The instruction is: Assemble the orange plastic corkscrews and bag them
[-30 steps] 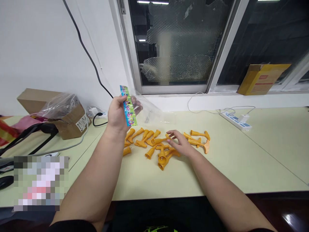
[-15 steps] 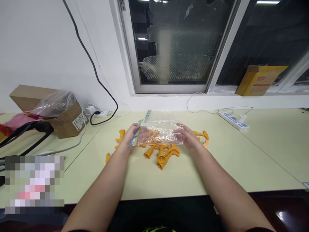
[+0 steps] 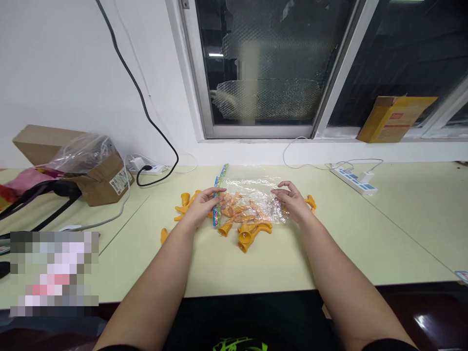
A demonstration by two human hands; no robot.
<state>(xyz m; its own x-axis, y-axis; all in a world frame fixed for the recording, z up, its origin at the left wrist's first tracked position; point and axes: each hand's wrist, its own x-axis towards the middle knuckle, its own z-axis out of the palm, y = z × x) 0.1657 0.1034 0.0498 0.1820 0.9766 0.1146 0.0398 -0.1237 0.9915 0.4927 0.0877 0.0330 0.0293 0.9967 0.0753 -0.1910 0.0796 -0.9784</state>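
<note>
The pale surface meets a white wall with dark windows; two power strips and one yellow carton are there. One clear bag lies between two hands, over orange-yellow pieces too overlapped to count. Left hand at its printed strip, right hand opposite, both with bent fingers; whether they pinch, I cannot tell
</note>
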